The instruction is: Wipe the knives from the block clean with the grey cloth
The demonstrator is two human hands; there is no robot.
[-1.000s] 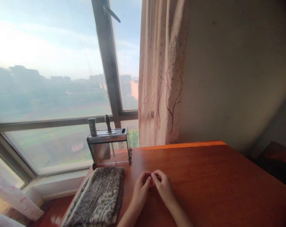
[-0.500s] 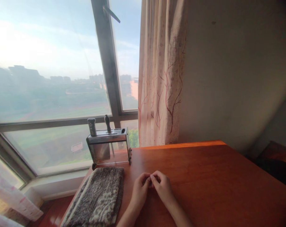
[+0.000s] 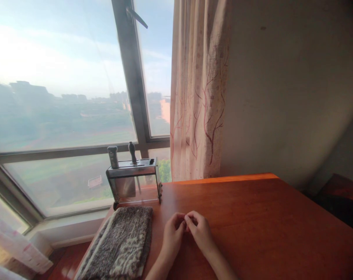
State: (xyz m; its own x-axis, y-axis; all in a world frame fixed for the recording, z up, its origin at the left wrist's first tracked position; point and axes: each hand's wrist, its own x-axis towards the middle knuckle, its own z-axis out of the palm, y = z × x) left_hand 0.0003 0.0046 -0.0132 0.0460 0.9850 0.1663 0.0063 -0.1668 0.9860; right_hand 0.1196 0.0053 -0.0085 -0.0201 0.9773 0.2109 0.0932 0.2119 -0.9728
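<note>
Above the wooden table [image 3: 252, 225], near its front edge, my left hand [image 3: 174, 227] and my right hand [image 3: 197, 225] meet at the fingertips. The fingers of both are curled in, with thumbs close to the index fingers, and nothing shows in either. Some fingers are hidden behind the thumbs. Left of my left hand lies a folded, fuzzy grey-and-white cloth [image 3: 122, 241]. Behind the cloth stands a knife block [image 3: 132, 168] with clear sides and a metal frame, holding a black-handled knife [image 3: 113, 157] and another dark-handled tool [image 3: 132, 152].
A large window [image 3: 62, 116] fills the left side beyond the table. Beside it hangs a beige curtain [image 3: 199, 97] with a red branch pattern, and a bare wall [image 3: 281, 97] is on the right. A second curtain [image 3: 21, 241] hangs low at the left.
</note>
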